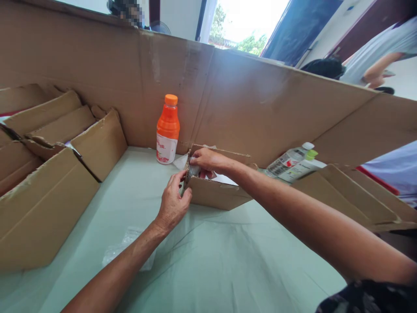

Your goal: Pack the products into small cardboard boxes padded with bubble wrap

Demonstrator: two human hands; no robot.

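Observation:
A small open cardboard box point(221, 196) stands on the pale green cloth in the middle of the view. My left hand point(174, 198) holds the box's left end, fingers at the far side and thumb near the front corner. My right hand point(210, 160) reaches over the front wall into the box. Its fingers are curled on crumpled clear bubble wrap point(194, 170) at the left end, and some fingertips are hidden. Something white point(226, 179) lies inside the box, partly covered by my right forearm.
An orange bottle point(167, 130) stands behind the box. Flat bubble wrap point(128, 245) lies left of my forearm. Large cardboard boxes point(48, 213) fill the left; another carton point(352, 195) and a clear bottle point(288, 161) are right. A cardboard wall point(254, 95) runs behind; a person point(374, 65) is beyond.

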